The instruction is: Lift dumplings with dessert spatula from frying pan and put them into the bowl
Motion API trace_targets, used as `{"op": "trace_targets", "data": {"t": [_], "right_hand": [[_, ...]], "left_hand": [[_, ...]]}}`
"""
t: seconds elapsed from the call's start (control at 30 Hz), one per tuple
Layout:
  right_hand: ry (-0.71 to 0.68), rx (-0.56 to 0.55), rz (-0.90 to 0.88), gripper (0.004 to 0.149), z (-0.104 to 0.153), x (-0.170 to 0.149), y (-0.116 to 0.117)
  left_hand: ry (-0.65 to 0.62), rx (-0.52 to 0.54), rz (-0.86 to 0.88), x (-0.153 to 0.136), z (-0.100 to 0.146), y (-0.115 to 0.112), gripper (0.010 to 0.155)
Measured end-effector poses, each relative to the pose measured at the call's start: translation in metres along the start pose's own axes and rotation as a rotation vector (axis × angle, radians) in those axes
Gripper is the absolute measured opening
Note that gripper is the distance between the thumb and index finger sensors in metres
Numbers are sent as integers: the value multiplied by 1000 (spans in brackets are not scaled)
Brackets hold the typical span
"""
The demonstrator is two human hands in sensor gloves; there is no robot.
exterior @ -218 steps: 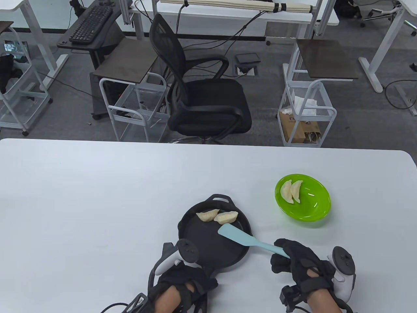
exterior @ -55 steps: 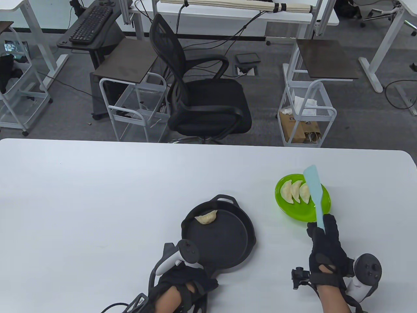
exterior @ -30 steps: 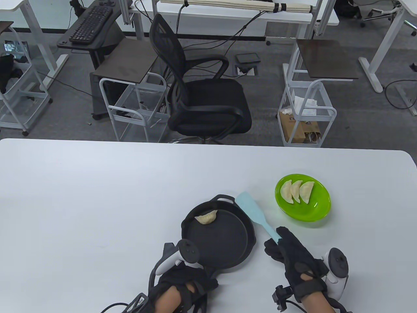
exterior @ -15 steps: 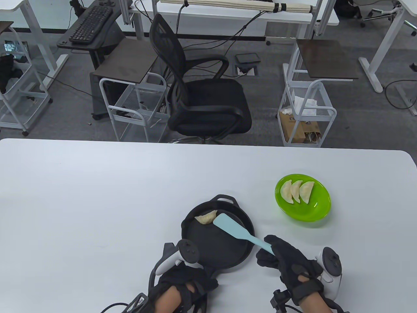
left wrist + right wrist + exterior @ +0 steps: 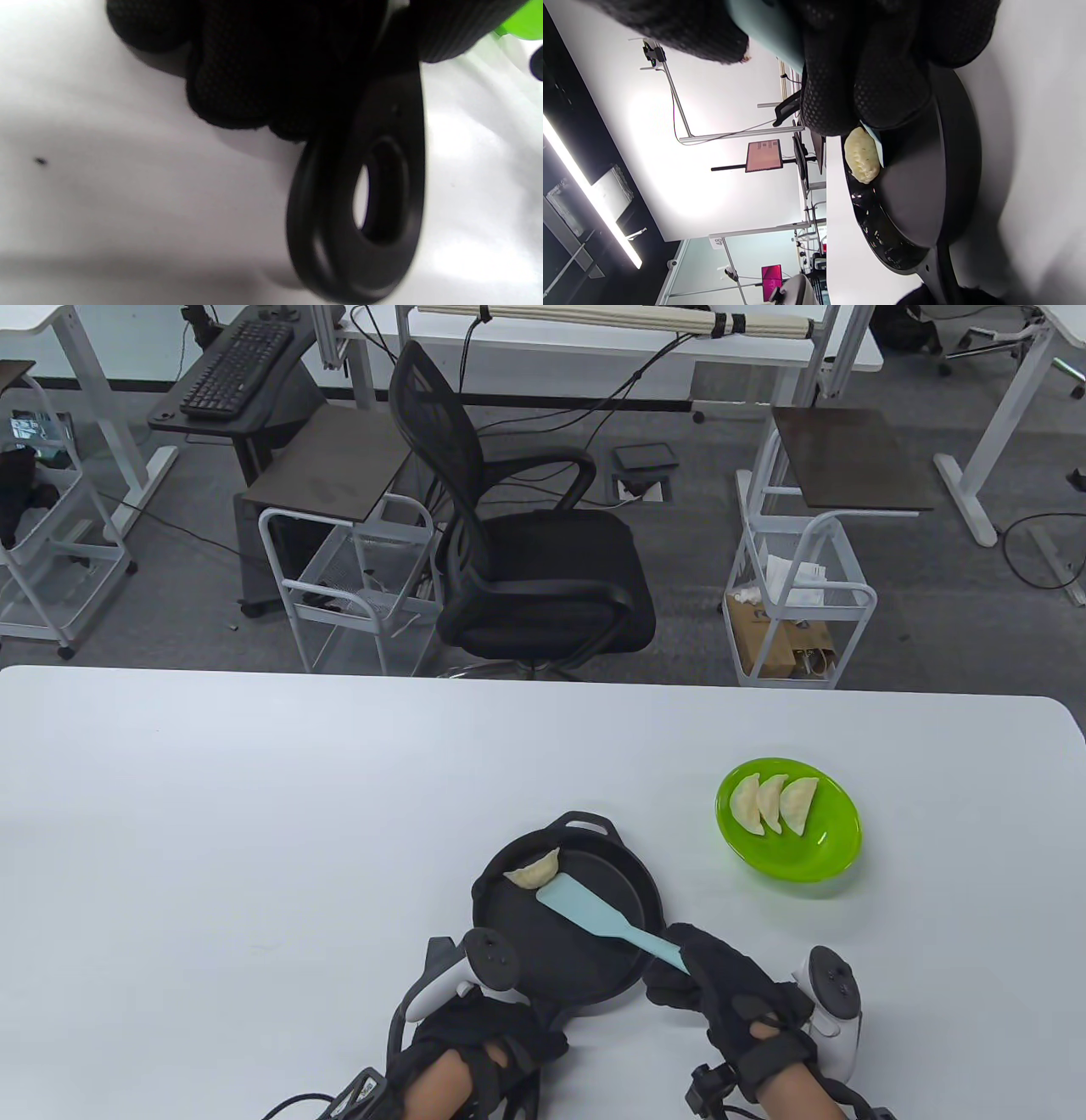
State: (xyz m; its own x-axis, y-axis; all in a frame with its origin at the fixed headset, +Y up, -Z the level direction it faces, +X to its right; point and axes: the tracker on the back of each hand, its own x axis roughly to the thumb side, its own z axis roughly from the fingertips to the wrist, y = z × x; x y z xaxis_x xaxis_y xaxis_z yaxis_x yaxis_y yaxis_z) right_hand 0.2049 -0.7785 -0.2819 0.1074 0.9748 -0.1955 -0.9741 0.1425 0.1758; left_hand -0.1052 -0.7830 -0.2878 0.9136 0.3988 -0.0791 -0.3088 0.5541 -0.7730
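Gripping spatula [image 5: 604, 914] in right hand [image 5: 730, 997], blade touching dumpling [image 5: 534, 871] in pan [image 5: 624, 891], left hand [image 5: 479, 1039] clasping pan handle [image 5: 365, 203].

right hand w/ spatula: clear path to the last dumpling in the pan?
Probably yes. The right hand holds the spatula, whose blade tip already meets the dumpling in the frying pan. Nothing lies between; the left hand grips the pan's handle.
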Motion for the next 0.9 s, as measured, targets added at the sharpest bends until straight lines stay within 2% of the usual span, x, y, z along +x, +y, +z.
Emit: {"op": "trace_targets", "data": {"t": [0.3, 0.7, 0.9], "right_hand": [[100, 170, 7, 61, -13, -19, 18], [168, 162, -69, 59, -13, -29, 15], [147, 170, -71, 58, -11, -26, 15]], "left_hand": [[-12, -11, -13, 4, -1, -2, 61], [-17, -11, -10, 5, -2, -3, 62], [-17, -12, -8, 5, -2, -3, 63]]}}
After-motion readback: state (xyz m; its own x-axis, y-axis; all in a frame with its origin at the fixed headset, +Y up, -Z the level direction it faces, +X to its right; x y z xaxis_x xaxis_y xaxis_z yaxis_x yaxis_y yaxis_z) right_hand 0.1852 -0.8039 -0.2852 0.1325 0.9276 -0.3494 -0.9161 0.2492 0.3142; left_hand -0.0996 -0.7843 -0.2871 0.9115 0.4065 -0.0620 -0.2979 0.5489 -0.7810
